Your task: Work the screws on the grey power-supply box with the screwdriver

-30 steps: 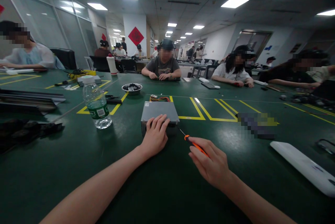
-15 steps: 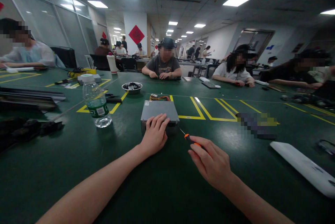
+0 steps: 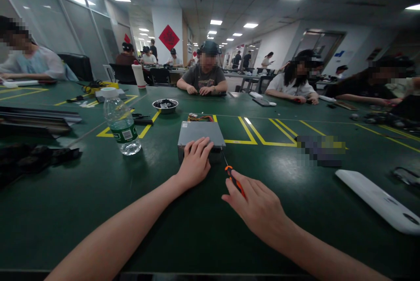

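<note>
A grey metal computer power supply (image 3: 201,131) lies on the green table in front of me, with coloured cables (image 3: 200,117) behind it. My left hand (image 3: 196,158) grips its near edge, fingers over the top and thumb by the front face. My right hand (image 3: 252,198) is closed round the black-and-orange handle of a screwdriver (image 3: 233,177). The screwdriver's thin shaft points up and left to the box's near right corner. Whether its tip touches a screw there is too small to tell.
A clear water bottle (image 3: 124,130) stands left of the box. Behind it is a metal bowl (image 3: 165,106) of small dark parts. A white long case (image 3: 377,200) lies at right, dark parts (image 3: 39,160) at left. Several people sit around the table.
The screwdriver has shifted slightly left and stands steeper, its shaft closer to the box's corner. My right hand has turned, its fingers further along the handle. The left hand stays on the power supply.
</note>
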`<state>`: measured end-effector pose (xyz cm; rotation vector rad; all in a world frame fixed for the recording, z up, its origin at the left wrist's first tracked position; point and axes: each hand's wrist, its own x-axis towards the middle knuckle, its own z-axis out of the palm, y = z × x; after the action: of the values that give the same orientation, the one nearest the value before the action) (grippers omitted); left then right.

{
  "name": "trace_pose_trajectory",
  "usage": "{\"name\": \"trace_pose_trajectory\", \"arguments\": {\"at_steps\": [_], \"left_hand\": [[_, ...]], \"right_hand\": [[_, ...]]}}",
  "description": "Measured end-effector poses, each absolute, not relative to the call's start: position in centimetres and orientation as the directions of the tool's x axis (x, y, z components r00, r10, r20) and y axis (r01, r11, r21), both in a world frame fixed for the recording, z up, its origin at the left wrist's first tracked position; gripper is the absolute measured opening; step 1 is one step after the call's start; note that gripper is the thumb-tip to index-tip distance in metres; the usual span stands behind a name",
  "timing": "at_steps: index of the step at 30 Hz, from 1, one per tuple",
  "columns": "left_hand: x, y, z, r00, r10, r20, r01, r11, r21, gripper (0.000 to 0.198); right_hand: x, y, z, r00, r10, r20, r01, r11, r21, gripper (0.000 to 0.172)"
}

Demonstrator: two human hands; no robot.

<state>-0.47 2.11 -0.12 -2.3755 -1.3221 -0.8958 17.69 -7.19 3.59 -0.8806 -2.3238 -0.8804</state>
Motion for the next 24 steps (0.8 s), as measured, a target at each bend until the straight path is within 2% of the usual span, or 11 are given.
{"name": "trace_pose_trajectory", "arguments": {"at_steps": [3, 6, 8, 11, 14, 17, 21, 24], "left_hand": [[-0.6, 2.0, -0.1, 0.400, 0.662, 0.633, 0.833, -0.551, 0.050, 0.047], [-0.7, 2.0, -0.1, 0.403, 0.655, 0.639, 0.828, -0.558, 0.049, 0.047], [-0.7, 2.0, -0.1, 0.404, 0.649, 0.645, 0.826, -0.562, 0.048, 0.048], [-0.7, 2.0, -0.1, 0.407, 0.652, 0.640, 0.829, -0.558, 0.042, 0.049], [-0.7, 2.1, -0.1, 0.410, 0.659, 0.630, 0.833, -0.552, 0.036, 0.050], [-0.7, 2.3, -0.2, 0.410, 0.666, 0.623, 0.836, -0.548, 0.036, 0.049], [-0.5, 2.4, -0.4, 0.404, 0.668, 0.624, 0.841, -0.540, 0.033, 0.048], [-0.4, 2.4, -0.4, 0.403, 0.669, 0.624, 0.841, -0.539, 0.035, 0.048]], "right_hand": [[17.3, -7.3, 3.9, -0.679, 0.428, 0.596, 0.710, 0.590, 0.385, 0.025], [18.1, -6.5, 4.3, -0.740, 0.365, 0.565, 0.648, 0.613, 0.452, 0.030], [19.0, -5.6, 4.8, -0.770, 0.284, 0.572, 0.607, 0.601, 0.520, 0.028], [20.1, -4.2, 5.6, -0.733, 0.227, 0.642, 0.642, 0.545, 0.540, 0.017], [20.6, -3.4, 5.4, -0.693, 0.172, 0.700, 0.654, 0.558, 0.511, 0.014], [20.6, -3.5, 4.1, -0.662, 0.149, 0.734, 0.632, 0.637, 0.441, 0.010], [20.5, -4.3, 2.6, -0.720, 0.142, 0.679, 0.554, 0.707, 0.440, 0.017], [20.6, -4.3, 2.7, -0.706, 0.133, 0.696, 0.557, 0.711, 0.429, 0.014]]}}
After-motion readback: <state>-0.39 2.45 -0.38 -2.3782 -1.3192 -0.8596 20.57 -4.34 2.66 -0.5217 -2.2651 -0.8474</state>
